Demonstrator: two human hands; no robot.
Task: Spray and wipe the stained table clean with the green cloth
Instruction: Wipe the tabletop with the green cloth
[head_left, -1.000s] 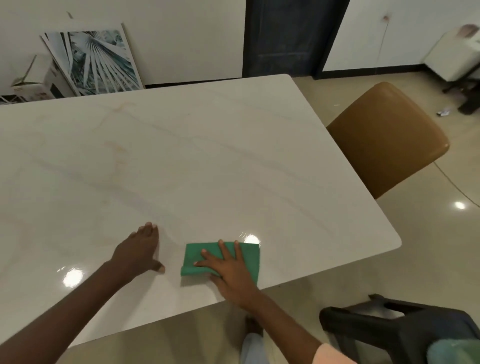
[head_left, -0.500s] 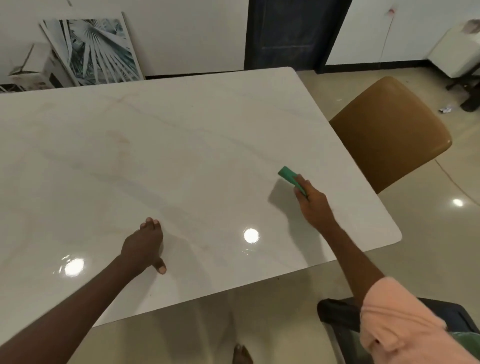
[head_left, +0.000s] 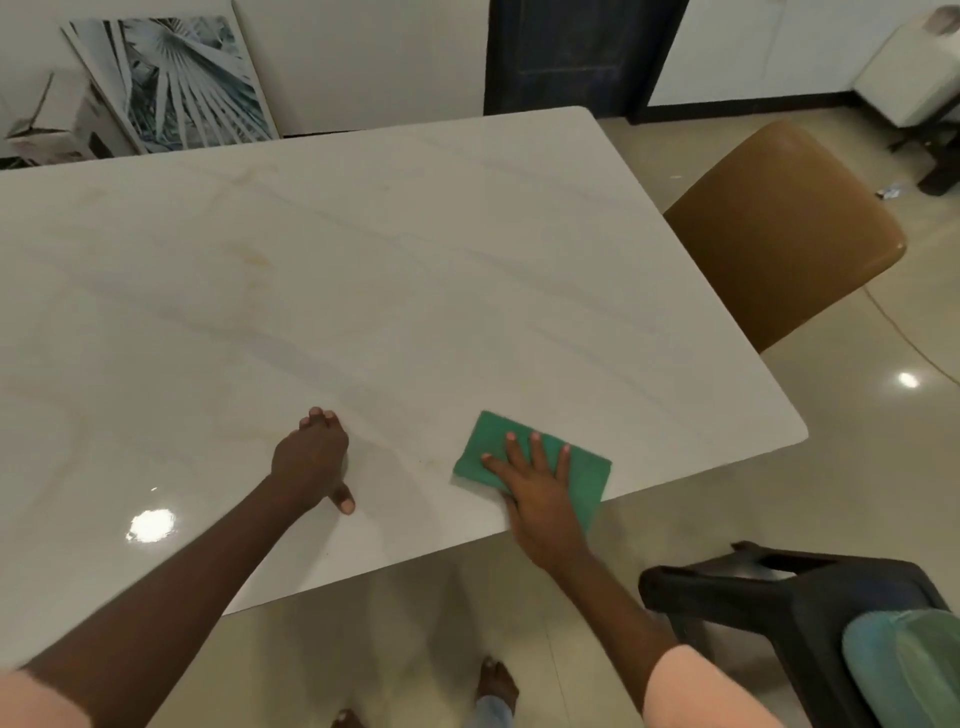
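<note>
The green cloth (head_left: 485, 447) lies folded flat near the front edge of the white marble table (head_left: 415, 270). My right hand (head_left: 537, 480) presses down on the cloth with fingers spread. My left hand (head_left: 311, 460) rests on the bare tabletop to the left of the cloth, fingers together, holding nothing. Faint yellowish-brown marks show on the table's far left part. No spray bottle is in view.
A brown padded chair (head_left: 784, 228) stands at the table's right side. A dark plastic chair (head_left: 789, 597) with a green-blue bundle on it sits at the lower right. A framed leaf picture (head_left: 171, 83) and a cardboard box (head_left: 47, 124) lean at the back wall.
My right hand swept the cloth out to the right and far across the table, then back toward the front edge, now flat under my palm. My left hand stayed planted.
</note>
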